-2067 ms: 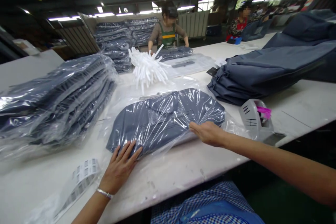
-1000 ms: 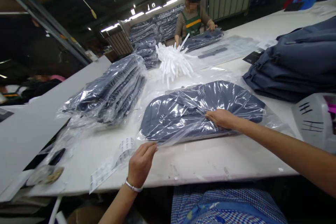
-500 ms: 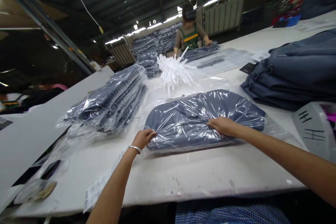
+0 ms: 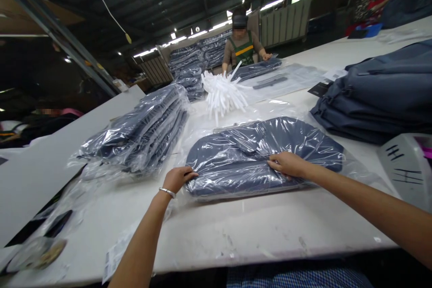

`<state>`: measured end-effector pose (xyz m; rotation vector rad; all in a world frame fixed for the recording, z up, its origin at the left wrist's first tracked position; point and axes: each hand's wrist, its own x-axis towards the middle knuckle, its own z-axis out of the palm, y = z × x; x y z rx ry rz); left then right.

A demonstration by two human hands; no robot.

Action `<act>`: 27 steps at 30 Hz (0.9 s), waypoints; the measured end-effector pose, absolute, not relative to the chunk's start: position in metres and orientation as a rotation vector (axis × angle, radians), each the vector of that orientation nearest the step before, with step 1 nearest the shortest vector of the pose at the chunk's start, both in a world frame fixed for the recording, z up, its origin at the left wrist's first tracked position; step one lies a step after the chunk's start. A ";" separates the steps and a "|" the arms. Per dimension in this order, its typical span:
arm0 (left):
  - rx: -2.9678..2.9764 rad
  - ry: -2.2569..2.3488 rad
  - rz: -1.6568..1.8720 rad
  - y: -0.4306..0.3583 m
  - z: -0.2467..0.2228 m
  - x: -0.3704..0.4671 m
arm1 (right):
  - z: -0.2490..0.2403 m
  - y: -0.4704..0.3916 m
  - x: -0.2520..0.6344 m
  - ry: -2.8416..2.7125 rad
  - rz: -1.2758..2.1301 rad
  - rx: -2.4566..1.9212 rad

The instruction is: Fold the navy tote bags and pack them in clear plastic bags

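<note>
Bag (image 4: 249, 148) lies in clear film (image 4: 229, 181) on the table (image 4: 270, 229), long axis running left to right. Left hand (image 4: 176, 179) pinches film at the left end, right hand (image 4: 290, 164) at about mid-length; bag extends rightward past both.

Left hand (image 4: 178, 180): spread flat on the near-left corner two seconds ago; now its fingertips pinch at the left end, left of centre.
Right hand (image 4: 288, 164): moved from the near edge onto the top (middle of the frame).
Clear film (image 4: 229, 183): formerly loose along the near edge, now drawn over the bag's near side.
</note>
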<state>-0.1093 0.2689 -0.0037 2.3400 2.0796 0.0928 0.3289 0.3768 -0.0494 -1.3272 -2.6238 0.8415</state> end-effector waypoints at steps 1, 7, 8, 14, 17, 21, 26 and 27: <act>2.366 2.099 0.089 0.271 -0.004 -0.110 | -0.049 0.377 0.329 -2.624 0.835 -1.326; 2.501 2.268 0.186 0.264 -0.001 -0.098 | -0.043 0.374 0.328 -2.626 0.841 -1.339; 2.509 2.309 0.227 0.258 0.001 -0.091 | -0.043 0.375 0.328 -2.629 0.840 -1.339; 2.620 2.247 0.682 0.211 -0.008 -0.009 | -0.045 0.377 0.328 -2.632 0.889 -1.351; 2.668 2.022 0.600 0.206 -0.030 0.020 | -0.043 0.376 0.328 -2.623 0.881 -1.376; 2.632 2.036 0.505 0.218 -0.060 0.018 | -0.033 0.373 0.329 -2.614 0.960 -1.293; 2.636 1.986 0.350 0.227 -0.074 0.003 | -0.017 0.389 0.335 -2.599 1.040 -1.254; 2.636 1.978 0.335 0.228 -0.074 0.002 | -0.012 0.393 0.339 -2.589 1.040 -1.246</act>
